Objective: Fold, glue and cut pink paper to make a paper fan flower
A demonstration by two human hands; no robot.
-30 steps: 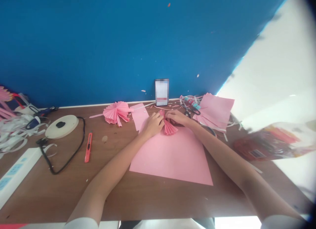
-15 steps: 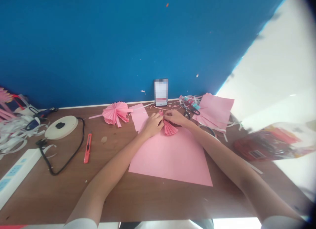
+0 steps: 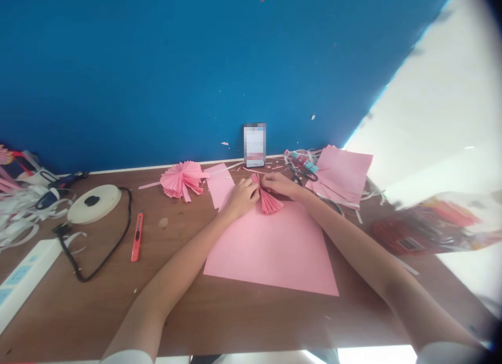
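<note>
A pleated pink paper fan (image 3: pixel 270 203) is pinched near its narrow middle, with folds spreading toward me and a shorter end showing above. My left hand (image 3: pixel 243 196) grips it from the left, fingers curled. From the right, my right hand (image 3: pixel 280 183) has its fingertips closed together at the fan's middle; whether anything thin lies between them is too small to see. Beneath both hands lies a large pink paper sheet (image 3: pixel 270 254) flat on the table. A finished-looking pleated pink rosette (image 3: pixel 182 180) rests to the left, beside a smaller pink paper piece (image 3: pixel 220 182).
A phone (image 3: pixel 254 145) leans on the blue wall. At right are stacked pink sheets (image 3: pixel 345 175), scissors (image 3: pixel 306 173) and a plastic bag (image 3: pixel 419 230). To the left lie a red utility knife (image 3: pixel 137 237), a round white charger-like disc (image 3: pixel 94 204) and a power strip (image 3: pixel 29 280).
Both hands stay at the fan's middle, with only a slight shift of the right fingers. The whole view has moved a little.
</note>
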